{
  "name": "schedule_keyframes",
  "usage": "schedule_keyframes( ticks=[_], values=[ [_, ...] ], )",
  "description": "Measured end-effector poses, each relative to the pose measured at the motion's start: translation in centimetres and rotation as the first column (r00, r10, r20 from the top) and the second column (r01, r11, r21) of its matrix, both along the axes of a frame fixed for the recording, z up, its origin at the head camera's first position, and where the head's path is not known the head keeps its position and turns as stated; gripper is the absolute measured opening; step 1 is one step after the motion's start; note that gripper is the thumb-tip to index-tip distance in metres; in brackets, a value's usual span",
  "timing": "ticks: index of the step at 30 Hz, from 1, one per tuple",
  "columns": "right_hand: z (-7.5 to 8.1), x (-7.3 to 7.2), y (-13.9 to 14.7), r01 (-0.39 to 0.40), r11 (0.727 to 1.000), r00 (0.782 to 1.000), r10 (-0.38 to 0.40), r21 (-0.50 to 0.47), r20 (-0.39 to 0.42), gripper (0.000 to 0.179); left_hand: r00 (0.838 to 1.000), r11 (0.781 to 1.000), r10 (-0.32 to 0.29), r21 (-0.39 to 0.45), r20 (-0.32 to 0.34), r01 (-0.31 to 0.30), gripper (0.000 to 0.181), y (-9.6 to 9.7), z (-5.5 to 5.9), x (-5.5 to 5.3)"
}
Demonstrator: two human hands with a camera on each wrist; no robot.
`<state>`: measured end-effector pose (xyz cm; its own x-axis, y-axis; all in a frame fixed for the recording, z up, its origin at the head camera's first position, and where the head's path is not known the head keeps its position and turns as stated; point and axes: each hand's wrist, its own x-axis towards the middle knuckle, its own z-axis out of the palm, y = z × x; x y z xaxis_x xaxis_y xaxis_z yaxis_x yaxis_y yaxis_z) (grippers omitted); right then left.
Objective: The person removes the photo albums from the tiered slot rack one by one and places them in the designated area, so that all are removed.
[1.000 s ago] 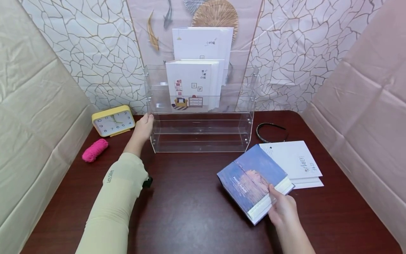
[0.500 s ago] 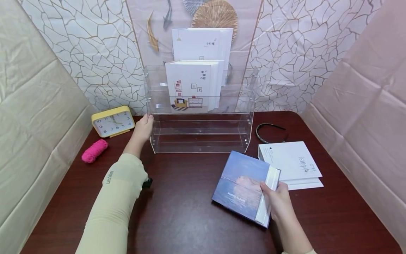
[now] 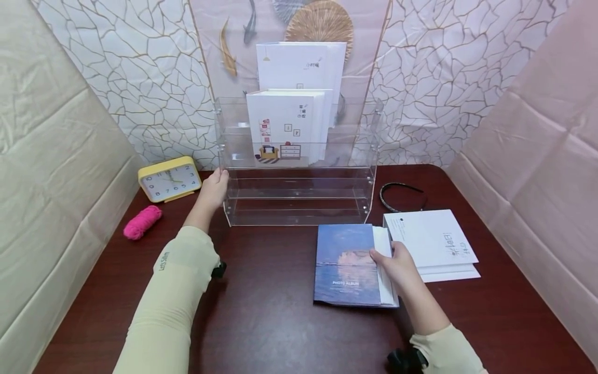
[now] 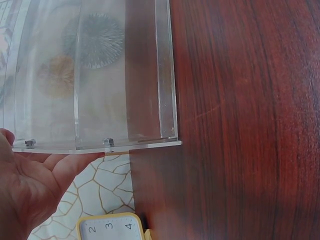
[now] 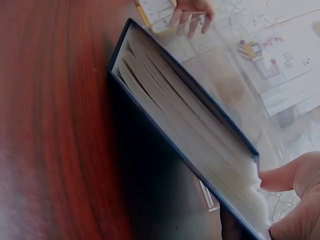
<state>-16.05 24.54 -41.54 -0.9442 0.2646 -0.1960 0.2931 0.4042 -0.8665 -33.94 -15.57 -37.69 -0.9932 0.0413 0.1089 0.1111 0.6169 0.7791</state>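
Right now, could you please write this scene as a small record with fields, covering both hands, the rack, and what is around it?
Left hand: grips the rack by its left side
Right hand: holds the album by its right edge
Rack: clear, standing books in upper tiers
Left of rack: clock, yarn
Right of rack: headband, white book lying down

- My left sleeve [image 3: 161,306] is pale yellow-green and close-fitting, creased across its near half.
- Small dark lettering [image 3: 164,261], beginning "Lets", marks its far left side.
- A black device [image 3: 218,270] pokes out at its right edge.
- My right sleeve [image 3: 446,349] matches, another black device [image 3: 405,360] at its left.
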Motion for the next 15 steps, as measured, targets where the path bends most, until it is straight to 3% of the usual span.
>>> schedule_keyframes(
  ticks=[9,15],
  values=[
    [0.4,-1.4,0.6,-0.102,0.978,0.994,0.092,0.183,0.064,0.064,1.000,1.000,0.005,0.013,0.002,-0.005,0.049,0.0,0.0,-0.1],
    [0.0,-1.5,1.0,-0.132,0.951,0.991,0.126,0.280,0.040,0.058,1.000,1.000,0.014,0.004,0.005,-0.014,0.049,0.0,-0.2,-0.1]
  ],
)
